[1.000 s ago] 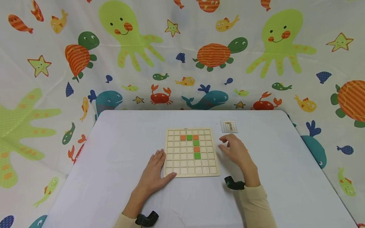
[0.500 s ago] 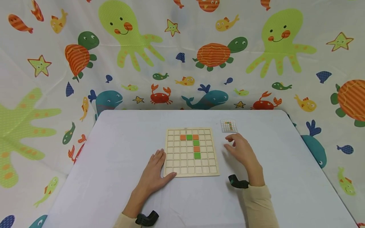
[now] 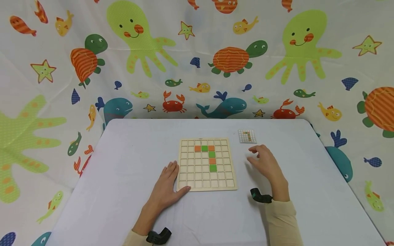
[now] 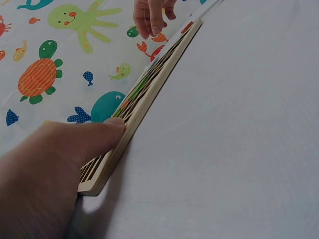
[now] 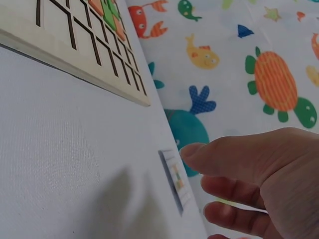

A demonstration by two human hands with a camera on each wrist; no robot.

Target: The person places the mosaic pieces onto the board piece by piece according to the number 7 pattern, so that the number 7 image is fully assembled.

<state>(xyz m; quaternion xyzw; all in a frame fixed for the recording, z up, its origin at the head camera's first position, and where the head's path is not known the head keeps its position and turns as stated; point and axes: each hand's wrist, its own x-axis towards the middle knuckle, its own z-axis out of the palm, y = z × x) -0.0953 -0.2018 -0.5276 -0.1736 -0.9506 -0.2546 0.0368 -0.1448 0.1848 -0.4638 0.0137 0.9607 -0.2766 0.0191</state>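
A square wooden grid board lies flat on the white table. Set into its cells, three orange tiles and three green tiles alternate in the shape of a 7. My left hand rests along the board's left side, fingers straight, thumb on its front rim. To the right of the board hovers my right hand, fingers loosely bent. In the right wrist view the thumb stands apart from the fingers, with nothing between them.
A small pattern card with a similar coloured figure lies behind the right hand, near the board's back right corner. Beyond the table's back edge hangs a curtain printed with sea animals. Each wrist wears a black camera.
My right hand has drifted right, away from the board. A small orange bit seen beside its wrist one second ago no longer shows. The left hand and the board have stayed put.
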